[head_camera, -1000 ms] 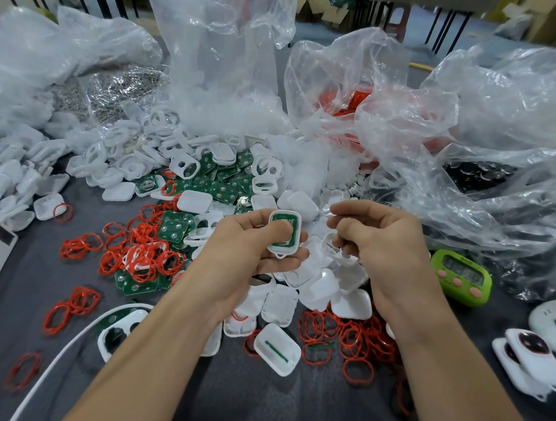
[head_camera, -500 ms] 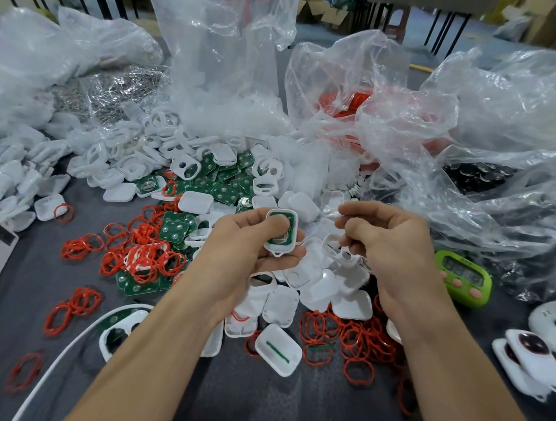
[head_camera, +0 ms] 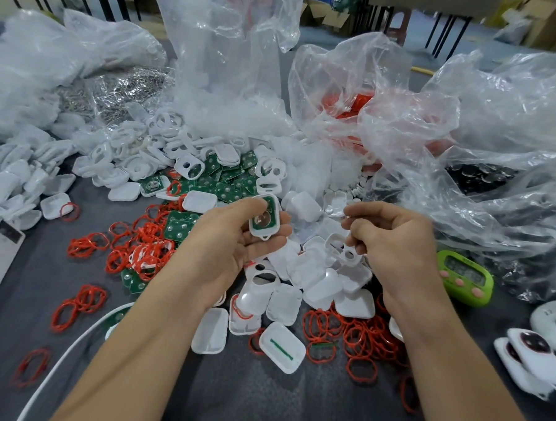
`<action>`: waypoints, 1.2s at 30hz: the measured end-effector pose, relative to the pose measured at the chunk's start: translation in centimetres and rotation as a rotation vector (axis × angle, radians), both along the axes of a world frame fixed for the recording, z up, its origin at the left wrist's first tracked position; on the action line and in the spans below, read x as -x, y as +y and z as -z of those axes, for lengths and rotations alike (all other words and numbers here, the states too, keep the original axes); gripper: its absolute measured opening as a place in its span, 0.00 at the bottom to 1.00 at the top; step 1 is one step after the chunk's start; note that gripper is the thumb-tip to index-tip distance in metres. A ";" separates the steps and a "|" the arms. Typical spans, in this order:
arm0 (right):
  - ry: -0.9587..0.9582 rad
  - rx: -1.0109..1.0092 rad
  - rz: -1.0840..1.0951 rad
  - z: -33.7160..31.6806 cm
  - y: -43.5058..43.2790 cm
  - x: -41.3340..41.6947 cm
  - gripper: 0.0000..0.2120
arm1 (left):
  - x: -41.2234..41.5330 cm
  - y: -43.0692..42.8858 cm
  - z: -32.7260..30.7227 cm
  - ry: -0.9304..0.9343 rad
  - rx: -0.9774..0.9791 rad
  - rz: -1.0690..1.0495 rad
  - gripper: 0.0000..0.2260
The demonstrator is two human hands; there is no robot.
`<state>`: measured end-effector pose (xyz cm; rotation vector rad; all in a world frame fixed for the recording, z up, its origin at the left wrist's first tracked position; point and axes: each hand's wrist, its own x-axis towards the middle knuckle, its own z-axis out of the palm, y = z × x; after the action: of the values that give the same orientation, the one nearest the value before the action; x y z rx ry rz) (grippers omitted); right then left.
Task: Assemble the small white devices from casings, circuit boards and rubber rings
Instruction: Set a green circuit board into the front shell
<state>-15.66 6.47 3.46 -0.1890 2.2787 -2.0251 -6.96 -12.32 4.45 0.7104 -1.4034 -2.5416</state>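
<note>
The left hand (head_camera: 233,240) is gripping a white casing half (head_camera: 262,233) between thumb and fingers, its open side facing up and a green circuit board (head_camera: 265,217) sitting inside, while the right hand (head_camera: 394,245), just to its right and apart from it, is pinching a white cover with holes (head_camera: 345,250) in curled fingers. Both are hovering over a heap of loose white casings (head_camera: 317,286) lying on the grey table (head_camera: 196,396). Red rubber rings (head_camera: 353,336) are spreading near and to the left, loose green boards (head_camera: 226,188) are piling farther back, a green timer (head_camera: 464,279) is sitting at the right, and clear plastic bags (head_camera: 233,63) are crowding the far side.
</note>
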 end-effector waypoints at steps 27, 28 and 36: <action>0.528 -0.966 -0.286 -0.7 -4.4 -4.5 0.27 | -1.1 -2.8 -0.6 0.071 -0.268 0.108 0.17; 0.510 -0.890 -0.247 -0.7 -4.1 -4.3 0.24 | -1.0 -2.8 -0.6 0.071 -0.265 0.108 0.17; -0.088 -0.006 -0.163 -1.6 -1.3 -2.2 0.09 | -0.8 -2.5 -0.3 0.060 -0.216 0.166 0.22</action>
<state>-13.44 5.18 5.04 -0.2701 2.1407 -1.9074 -6.12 -14.79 4.71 0.5634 -1.2293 -2.8495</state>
